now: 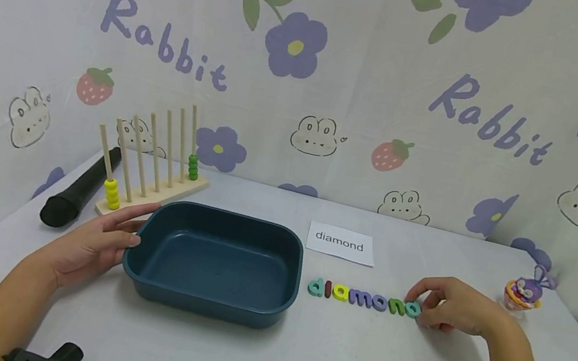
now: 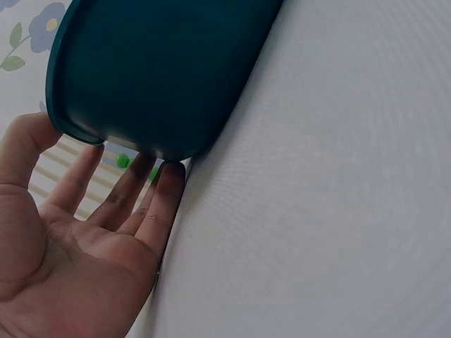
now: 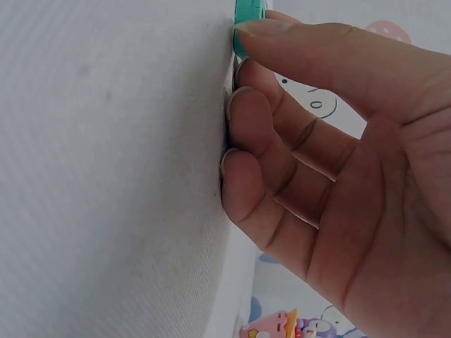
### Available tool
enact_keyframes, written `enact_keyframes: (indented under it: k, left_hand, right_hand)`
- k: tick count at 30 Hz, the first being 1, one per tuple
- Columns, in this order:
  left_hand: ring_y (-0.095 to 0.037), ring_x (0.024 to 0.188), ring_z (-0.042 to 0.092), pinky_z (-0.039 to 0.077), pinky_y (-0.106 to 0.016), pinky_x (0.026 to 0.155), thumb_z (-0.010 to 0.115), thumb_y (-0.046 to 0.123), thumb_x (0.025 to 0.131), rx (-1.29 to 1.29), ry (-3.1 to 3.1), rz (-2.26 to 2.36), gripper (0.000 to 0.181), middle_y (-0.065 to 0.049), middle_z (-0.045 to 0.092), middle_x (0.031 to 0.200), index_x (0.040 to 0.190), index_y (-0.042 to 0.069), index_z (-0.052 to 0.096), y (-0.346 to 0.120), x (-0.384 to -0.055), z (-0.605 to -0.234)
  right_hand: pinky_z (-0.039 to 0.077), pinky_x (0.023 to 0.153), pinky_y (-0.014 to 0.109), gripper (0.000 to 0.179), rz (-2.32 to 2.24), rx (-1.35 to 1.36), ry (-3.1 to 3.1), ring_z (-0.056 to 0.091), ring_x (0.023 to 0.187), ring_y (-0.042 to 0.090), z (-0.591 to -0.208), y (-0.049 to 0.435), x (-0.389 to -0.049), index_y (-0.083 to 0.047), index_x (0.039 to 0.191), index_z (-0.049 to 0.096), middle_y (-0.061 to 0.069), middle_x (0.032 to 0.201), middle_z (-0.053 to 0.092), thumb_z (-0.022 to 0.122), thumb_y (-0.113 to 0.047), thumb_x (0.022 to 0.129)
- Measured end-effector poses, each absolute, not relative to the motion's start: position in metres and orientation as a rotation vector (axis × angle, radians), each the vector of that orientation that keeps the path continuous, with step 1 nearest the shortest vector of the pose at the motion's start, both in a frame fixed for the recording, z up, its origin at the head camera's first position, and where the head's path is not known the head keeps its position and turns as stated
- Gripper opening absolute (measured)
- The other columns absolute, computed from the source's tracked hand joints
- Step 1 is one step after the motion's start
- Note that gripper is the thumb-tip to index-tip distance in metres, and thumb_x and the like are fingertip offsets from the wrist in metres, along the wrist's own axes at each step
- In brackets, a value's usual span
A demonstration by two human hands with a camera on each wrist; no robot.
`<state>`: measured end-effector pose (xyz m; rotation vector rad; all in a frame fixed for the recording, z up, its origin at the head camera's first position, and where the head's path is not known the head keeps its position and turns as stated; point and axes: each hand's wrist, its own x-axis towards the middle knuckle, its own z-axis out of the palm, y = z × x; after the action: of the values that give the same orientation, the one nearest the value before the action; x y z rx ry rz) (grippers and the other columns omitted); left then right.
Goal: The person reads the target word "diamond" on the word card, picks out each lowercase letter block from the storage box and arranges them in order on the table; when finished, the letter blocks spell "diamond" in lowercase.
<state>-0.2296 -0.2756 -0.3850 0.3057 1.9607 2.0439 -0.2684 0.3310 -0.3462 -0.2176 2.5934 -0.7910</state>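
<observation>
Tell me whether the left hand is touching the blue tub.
Touching. In the left wrist view the left hand has its straight fingertips pressed against the wall of the blue tub, with no gap.

A wooden peg rack (image 1: 152, 166) and black cylinder (image 1: 80, 189) stand far left; a purple toy (image 1: 524, 293) sits far right.

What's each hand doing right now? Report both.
Left hand: open, straight fingers against the blue tray.
Right hand: pinching the teal letter d on the table.
</observation>
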Motion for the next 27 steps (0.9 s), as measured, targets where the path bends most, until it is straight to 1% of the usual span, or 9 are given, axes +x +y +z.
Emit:
enact_keyframes:
  k: [9, 17, 19, 20, 23, 25, 27]
  left_hand:
    - [-0.005, 0.124, 0.06, 0.053, -0.022, 0.101, 0.055, 0.011, 0.103, 0.307, 1.963, 2.04, 0.067, -0.022, 0.009, 0.172, 0.164, 0.027, 0.031, -0.276, -0.23, -0.387]
    - [-0.004, 0.125, 0.059, 0.052, -0.022, 0.101, 0.055, 0.011, 0.104, 0.318, 1.967, 2.038, 0.066, -0.022, 0.008, 0.172, 0.163, 0.027, 0.031, -0.277, -0.23, -0.387]
    - [-0.006, 0.125, 0.06, 0.053, -0.023, 0.101, 0.054, 0.012, 0.104, 0.316, 1.952, 2.056, 0.065, -0.019, 0.016, 0.17, 0.163, 0.026, 0.031, -0.277, -0.23, -0.386]
    - [-0.007, 0.124, 0.061, 0.053, -0.024, 0.101, 0.053, 0.013, 0.105, 0.318, 1.936, 2.071, 0.064, -0.017, 0.024, 0.167, 0.163, 0.026, 0.031, -0.277, -0.23, -0.386]
    - [-0.011, 0.125, 0.062, 0.053, -0.025, 0.102, 0.047, 0.015, 0.107, 0.35, 1.858, 2.111, 0.059, -0.007, 0.043, 0.154, 0.163, 0.021, 0.029, -0.276, -0.233, -0.385]
    - [-0.013, 0.126, 0.061, 0.052, -0.026, 0.103, 0.042, 0.018, 0.109, 0.373, 1.834, 2.109, 0.057, 0.0, 0.05, 0.147, 0.163, 0.018, 0.026, -0.276, -0.235, -0.385]
    - [-0.011, 0.127, 0.061, 0.052, -0.026, 0.104, 0.041, 0.022, 0.11, 0.363, 1.844, 2.089, 0.057, 0.005, 0.054, 0.144, 0.163, 0.016, 0.024, -0.274, -0.237, -0.384]
  right_hand:
    - [0.05, 0.068, 0.033, 0.037, -0.803, -0.213, 2.58, 0.055, 0.083, 0.023, -0.345, 0.33, -0.268, -0.012, 0.121, 0.07, 0.009, 0.098, 0.057, 0.073, -0.007, 0.085]
    - [0.052, 0.071, 0.035, 0.042, -0.811, -0.222, 2.569, 0.057, 0.083, 0.024, -0.344, 0.331, -0.267, -0.013, 0.127, 0.067, 0.01, 0.101, 0.059, 0.074, -0.01, 0.085]
    - [0.053, 0.072, 0.035, 0.044, -0.814, -0.234, 2.562, 0.058, 0.083, 0.024, -0.342, 0.333, -0.267, -0.012, 0.129, 0.065, 0.01, 0.101, 0.061, 0.073, -0.01, 0.086]
    - [0.053, 0.072, 0.035, 0.045, -0.817, -0.239, 2.558, 0.059, 0.083, 0.024, -0.342, 0.334, -0.267, -0.012, 0.131, 0.064, 0.01, 0.101, 0.061, 0.072, -0.01, 0.087]
    - [0.055, 0.074, 0.036, 0.046, -0.831, -0.246, 2.549, 0.06, 0.082, 0.023, -0.339, 0.338, -0.266, -0.01, 0.135, 0.06, 0.01, 0.1, 0.063, 0.069, -0.012, 0.09]
    - [0.056, 0.075, 0.036, 0.048, -0.832, -0.237, 2.553, 0.06, 0.082, 0.023, -0.336, 0.34, -0.264, -0.009, 0.138, 0.057, 0.01, 0.101, 0.064, 0.068, -0.013, 0.092]
    - [0.057, 0.076, 0.037, 0.049, -0.824, -0.242, 2.574, 0.061, 0.083, 0.023, -0.33, 0.342, -0.26, -0.008, 0.14, 0.054, 0.01, 0.103, 0.065, 0.067, -0.016, 0.094]
